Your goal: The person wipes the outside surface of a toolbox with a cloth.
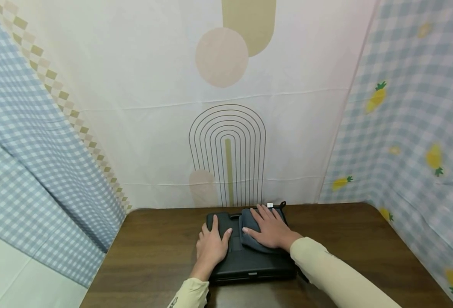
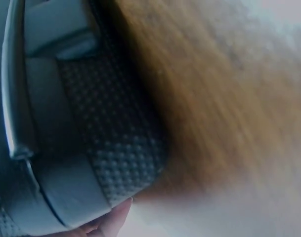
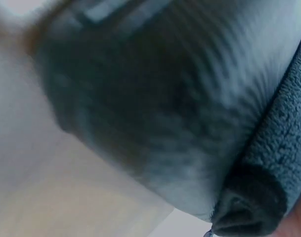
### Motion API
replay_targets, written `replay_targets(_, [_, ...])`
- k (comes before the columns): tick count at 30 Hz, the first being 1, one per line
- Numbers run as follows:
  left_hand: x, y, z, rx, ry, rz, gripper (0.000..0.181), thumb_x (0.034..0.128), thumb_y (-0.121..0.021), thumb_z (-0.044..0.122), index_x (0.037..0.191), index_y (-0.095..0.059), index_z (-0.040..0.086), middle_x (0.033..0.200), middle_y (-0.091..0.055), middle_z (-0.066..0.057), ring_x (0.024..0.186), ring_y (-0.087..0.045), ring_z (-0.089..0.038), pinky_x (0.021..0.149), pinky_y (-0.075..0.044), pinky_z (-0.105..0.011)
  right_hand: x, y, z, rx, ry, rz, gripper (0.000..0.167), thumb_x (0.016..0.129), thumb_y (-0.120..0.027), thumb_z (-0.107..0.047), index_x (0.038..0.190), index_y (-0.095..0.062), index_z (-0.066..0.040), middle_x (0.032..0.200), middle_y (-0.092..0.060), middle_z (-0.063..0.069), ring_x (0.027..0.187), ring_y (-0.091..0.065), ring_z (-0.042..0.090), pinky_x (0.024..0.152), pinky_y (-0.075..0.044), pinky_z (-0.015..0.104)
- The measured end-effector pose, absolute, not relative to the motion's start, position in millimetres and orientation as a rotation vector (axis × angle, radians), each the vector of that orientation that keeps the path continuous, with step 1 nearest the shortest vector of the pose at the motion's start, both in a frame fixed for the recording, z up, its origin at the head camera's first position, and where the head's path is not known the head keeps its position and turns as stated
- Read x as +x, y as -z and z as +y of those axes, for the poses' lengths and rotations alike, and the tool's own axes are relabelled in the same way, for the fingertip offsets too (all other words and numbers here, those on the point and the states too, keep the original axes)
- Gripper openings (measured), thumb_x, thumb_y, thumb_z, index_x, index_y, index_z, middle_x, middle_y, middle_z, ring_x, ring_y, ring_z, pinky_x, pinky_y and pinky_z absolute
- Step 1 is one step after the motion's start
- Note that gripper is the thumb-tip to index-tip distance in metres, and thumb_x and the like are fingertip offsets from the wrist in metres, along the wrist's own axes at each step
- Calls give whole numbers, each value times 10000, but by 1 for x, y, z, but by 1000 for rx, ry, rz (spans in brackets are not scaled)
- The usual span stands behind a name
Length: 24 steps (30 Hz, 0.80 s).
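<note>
A black case lies flat on the wooden table, its front edge towards me. My left hand rests on the case's left edge, with the thumb and index finger stretched out over the top. In the left wrist view a fingertip touches the textured corner of the case. On the case's top right part lies a folded dark grey cloth. My right hand presses flat on this cloth, fingers extended and slightly spread. The right wrist view shows the cloth's fuzzy rolled edge against the case.
Brown table extends on both sides of the case. A pale printed curtain hangs at the back, with checked cloth hangings at left and right. A black loop and a small white tag show behind the right hand.
</note>
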<state>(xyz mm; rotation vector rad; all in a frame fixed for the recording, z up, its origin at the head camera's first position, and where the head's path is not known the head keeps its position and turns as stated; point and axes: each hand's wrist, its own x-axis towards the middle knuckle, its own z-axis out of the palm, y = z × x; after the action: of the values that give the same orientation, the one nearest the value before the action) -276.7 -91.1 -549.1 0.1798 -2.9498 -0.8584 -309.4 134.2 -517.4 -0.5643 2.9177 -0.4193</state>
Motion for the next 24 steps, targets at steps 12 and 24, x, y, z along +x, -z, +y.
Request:
replay_targets(12, [-274,545,-92,228,936,-2916,761,1063,-598,548,1693,-348,202,1633,-393,-337,1417,-505,-547,1077,-470,-682,-328,519,135,-569,446,2925,847,1076,-392,-707,1694,-332,-131,1789,-223,186,1677,-182,412,1340,-119,664])
replay_targets(24, [-275,548,-89,234,972,-2897,751,1070,-588,543,1699,-336,220,1651,-382,-324,1443,-486,-549,1102,-448,-699,-325,522,149,-602,500,2960,845,1083,-420,-667,1690,-324,-87,1773,-258,211,1659,-213,445,1322,-131,693])
